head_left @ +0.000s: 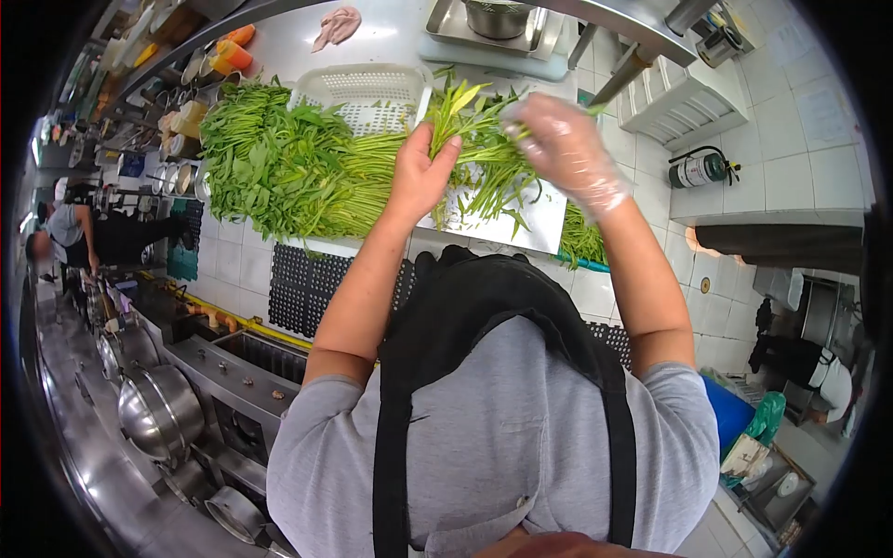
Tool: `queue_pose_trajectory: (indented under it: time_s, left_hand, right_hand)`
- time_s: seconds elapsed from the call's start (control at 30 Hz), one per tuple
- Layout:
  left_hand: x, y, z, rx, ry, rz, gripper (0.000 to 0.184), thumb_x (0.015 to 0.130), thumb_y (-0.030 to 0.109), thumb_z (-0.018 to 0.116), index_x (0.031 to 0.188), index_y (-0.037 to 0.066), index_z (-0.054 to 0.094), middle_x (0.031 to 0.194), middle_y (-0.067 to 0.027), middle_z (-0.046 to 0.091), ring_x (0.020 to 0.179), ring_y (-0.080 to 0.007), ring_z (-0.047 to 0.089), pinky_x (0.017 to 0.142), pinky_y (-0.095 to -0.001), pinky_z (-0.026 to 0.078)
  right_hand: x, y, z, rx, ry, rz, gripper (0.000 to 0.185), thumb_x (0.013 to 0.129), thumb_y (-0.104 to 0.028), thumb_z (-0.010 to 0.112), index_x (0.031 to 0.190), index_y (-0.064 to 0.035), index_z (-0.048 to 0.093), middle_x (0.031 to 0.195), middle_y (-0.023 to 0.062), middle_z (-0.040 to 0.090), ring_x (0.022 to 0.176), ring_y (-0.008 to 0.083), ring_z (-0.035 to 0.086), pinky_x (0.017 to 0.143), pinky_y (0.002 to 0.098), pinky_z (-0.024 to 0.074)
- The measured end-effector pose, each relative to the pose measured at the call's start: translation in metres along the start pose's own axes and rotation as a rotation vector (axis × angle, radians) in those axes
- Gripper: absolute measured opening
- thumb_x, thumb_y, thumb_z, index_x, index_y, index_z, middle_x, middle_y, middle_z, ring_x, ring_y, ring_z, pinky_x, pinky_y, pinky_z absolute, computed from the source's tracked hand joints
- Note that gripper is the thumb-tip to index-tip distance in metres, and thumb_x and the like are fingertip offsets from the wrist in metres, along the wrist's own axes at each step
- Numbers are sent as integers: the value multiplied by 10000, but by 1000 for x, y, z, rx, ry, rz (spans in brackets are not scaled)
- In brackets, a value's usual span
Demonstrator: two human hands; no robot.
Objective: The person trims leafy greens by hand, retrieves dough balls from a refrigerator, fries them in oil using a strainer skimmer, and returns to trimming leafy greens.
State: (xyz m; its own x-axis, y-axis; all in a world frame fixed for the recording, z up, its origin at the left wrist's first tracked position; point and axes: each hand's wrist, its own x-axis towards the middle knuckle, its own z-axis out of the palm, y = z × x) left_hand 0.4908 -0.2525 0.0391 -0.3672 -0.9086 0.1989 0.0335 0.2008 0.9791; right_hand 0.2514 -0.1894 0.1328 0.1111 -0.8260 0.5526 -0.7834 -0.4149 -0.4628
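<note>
My bare left hand [423,179] is closed around leafy green stems [452,116] above the metal table. Just right of it, my right hand [558,149], in a clear plastic glove, is blurred by motion beside the leaf tips; its fingers look bent, but what they hold is unclear. A large heap of green stalks [298,172] spreads over the left part of the table. Behind my left hand lies a white perforated basket [358,84]. Loose stalks and leaf bits [498,191] are scattered under and between my hands.
A metal pot [498,19] sits in a tray at the back. A pink cloth [337,28] and orange-topped bottles [233,56] are at the back left. More greens [581,240] lie below the table's right edge. Two people [70,228] [831,381] are far off at the sides.
</note>
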Motion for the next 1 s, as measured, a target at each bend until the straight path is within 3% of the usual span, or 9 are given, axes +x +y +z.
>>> queue_pose_trajectory:
  time_s: [0.07, 0.17, 0.27, 0.47, 0.6, 0.7, 0.77, 0.9, 1.0]
  left_hand:
    - [3, -5, 5, 56, -41, 75, 214, 1068, 162, 702, 1097, -45, 656, 1001, -110, 740, 921, -138, 626, 841, -341, 530]
    - [3, 4, 10, 203, -76, 64, 258, 1075, 211, 701, 1067, -43, 660, 912, -102, 711, 856, -147, 614, 776, -349, 518]
    - [4, -2, 9, 195, -142, -26, 231, 1107, 167, 645, 1222, -27, 693, 1016, -16, 712, 912, -94, 595, 832, -297, 518]
    - [2, -6, 13, 72, -102, -237, 249, 1104, 196, 647, 1205, -24, 709, 973, -2, 697, 874, -86, 576, 795, -291, 503]
    - [4, -9, 16, 149, -66, -141, 271, 1070, 240, 686, 1049, -30, 676, 826, -63, 661, 783, -137, 572, 729, -365, 500]
    - [5, -1, 20, 84, -97, -125, 268, 1043, 230, 701, 1077, -36, 693, 862, -84, 698, 806, -142, 602, 750, -364, 516]
    - [5, 1, 17, 140, -188, -146, 247, 1042, 130, 687, 1223, -36, 711, 1059, -38, 751, 948, -110, 642, 858, -315, 530]
    - [6, 3, 15, 168, -257, -116, 253, 1030, 122, 701, 1224, -39, 720, 1051, -34, 752, 957, -101, 640, 862, -310, 529]
    - [7, 7, 9, 405, -362, -188, 268, 1037, 131, 697, 1240, -41, 732, 1045, -26, 753, 961, -91, 637, 875, -302, 528]
  right_hand:
    - [-1, 0, 14, -180, -169, -200, 295, 856, -64, 747, 1150, -88, 730, 1015, 101, 690, 917, 335, 712, 792, 446, 585]
    - [-3, 5, 31, -207, -157, -234, 363, 776, -60, 747, 1136, -111, 735, 986, 80, 665, 919, 347, 702, 774, 475, 575]
    - [-5, 8, 34, -220, -170, -243, 286, 825, -82, 740, 1108, -118, 722, 1024, 90, 663, 916, 326, 720, 783, 487, 579]
    - [-20, 7, 36, -248, -87, -200, 312, 812, -82, 758, 1119, -116, 714, 1096, 74, 656, 935, 313, 719, 805, 473, 587]
    - [-26, 18, 35, -234, -136, -150, 331, 806, -76, 759, 1130, -125, 710, 1084, 73, 659, 954, 312, 717, 815, 466, 588]
    - [-22, 19, 29, -186, -156, -210, 347, 799, -78, 761, 1138, -131, 709, 1079, 75, 663, 962, 315, 716, 821, 465, 588]
    - [-21, 21, 27, -143, -189, -252, 348, 794, -84, 761, 1134, -134, 709, 1067, 73, 660, 960, 318, 715, 824, 464, 587]
    - [-27, 26, 32, -129, -227, -233, 324, 795, -91, 754, 1114, -124, 707, 1065, 72, 684, 976, 334, 716, 834, 470, 586]
    - [-36, 30, 38, -107, -234, -138, 270, 843, -92, 732, 1112, -110, 722, 1036, 88, 710, 992, 351, 717, 844, 474, 581]
